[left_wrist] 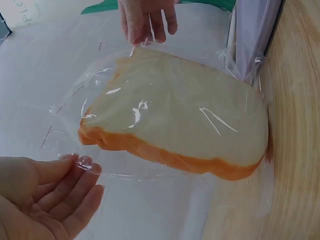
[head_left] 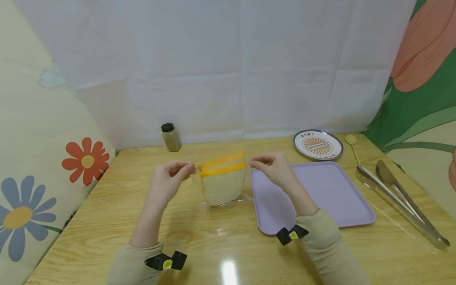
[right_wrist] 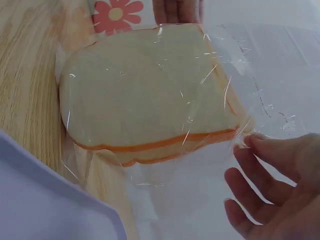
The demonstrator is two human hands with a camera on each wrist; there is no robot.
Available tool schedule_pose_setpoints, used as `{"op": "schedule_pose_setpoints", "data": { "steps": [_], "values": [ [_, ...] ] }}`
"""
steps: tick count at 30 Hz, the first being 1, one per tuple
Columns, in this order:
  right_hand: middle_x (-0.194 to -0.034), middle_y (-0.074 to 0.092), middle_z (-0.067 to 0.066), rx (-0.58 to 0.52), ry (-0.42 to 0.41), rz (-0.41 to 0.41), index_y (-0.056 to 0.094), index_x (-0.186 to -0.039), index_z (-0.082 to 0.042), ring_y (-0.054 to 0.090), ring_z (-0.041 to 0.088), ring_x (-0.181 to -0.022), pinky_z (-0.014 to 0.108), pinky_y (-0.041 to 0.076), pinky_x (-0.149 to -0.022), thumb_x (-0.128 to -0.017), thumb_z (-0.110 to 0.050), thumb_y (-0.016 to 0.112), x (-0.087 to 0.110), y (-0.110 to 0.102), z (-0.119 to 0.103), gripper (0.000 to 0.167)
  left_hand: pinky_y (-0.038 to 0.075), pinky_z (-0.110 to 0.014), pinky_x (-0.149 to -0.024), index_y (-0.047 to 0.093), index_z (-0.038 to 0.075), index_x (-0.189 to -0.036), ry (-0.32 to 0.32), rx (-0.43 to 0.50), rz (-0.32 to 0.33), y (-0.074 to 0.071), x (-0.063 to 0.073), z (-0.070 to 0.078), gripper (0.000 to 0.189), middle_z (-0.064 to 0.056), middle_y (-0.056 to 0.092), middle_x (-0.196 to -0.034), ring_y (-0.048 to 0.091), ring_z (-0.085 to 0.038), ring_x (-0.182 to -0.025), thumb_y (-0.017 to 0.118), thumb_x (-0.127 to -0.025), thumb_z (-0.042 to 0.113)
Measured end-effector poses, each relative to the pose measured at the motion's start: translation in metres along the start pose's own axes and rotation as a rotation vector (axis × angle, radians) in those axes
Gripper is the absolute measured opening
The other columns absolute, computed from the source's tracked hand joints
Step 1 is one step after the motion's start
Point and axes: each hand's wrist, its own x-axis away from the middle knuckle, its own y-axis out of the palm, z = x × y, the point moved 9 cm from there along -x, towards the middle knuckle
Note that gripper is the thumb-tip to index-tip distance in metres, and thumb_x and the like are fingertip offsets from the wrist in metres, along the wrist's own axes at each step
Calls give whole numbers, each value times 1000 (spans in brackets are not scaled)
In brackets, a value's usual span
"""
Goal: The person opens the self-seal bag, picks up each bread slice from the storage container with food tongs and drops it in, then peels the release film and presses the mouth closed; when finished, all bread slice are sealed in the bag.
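Slices of bread (head_left: 222,186) with orange-brown crusts stand upright inside a clear plastic bag (left_wrist: 65,107), its lower end at the table. My left hand (head_left: 167,180) pinches the bag's left side between thumb and forefinger. On the opposite side, my right hand (head_left: 276,170) pinches the bag in the same way. In the right wrist view the thumb and forefinger of the right hand (right_wrist: 280,185) meet at the film beside a bread corner, the other fingers spread. The left wrist view shows the left hand (left_wrist: 50,195) with film at its fingertips.
A lilac tray (head_left: 331,190) lies right of the bread, partly under the right forearm. Behind it is a patterned plate (head_left: 318,145). A gold spoon (head_left: 352,144) and metal tongs (head_left: 409,202) lie at far right. A black-capped jar (head_left: 171,137) stands at the back left.
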Motion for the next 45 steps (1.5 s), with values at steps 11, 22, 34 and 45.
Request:
{"op": "schedule_pose_setpoints", "data": {
  "steps": [11, 22, 34, 45],
  "values": [
    [-90, 72, 19, -11, 17, -53, 71, -94, 5, 65, 11, -74, 19, 52, -66, -85, -9, 69, 1, -4, -6, 18, 56, -19, -74, 70, 0, -102, 61, -54, -66, 4, 2, 7, 25, -11, 73, -93, 67, -6, -81, 61, -93, 21],
    [-96, 70, 22, -120, 52, 19, 70, -98, 5, 64, 5, -77, 20, 53, -73, -86, -9, 68, 1, -13, -3, 19, 56, -16, -74, 69, -4, -101, 115, 132, 28, -4, 1, 12, 25, 8, 72, -85, 65, 2, -76, 62, -92, 17],
    [-82, 72, -12, -333, 25, 136, 66, -100, 11, 64, 1, -80, 18, 53, -78, -86, -5, 67, 2, -22, -7, 22, 56, -18, -74, 66, -12, -96, 253, 350, 165, -14, 4, 27, 18, 15, 71, -81, 68, -3, -76, 61, -90, 5],
    [-70, 69, -4, -456, -210, 297, 60, -90, 17, 64, 4, -64, 23, 58, -67, -87, 8, 59, 8, -27, -33, 10, 57, -18, -71, 63, -14, -92, 358, 486, 272, -24, 11, 40, 19, 8, 71, -78, 68, -5, -72, 61, -90, 4]
  ]
}}
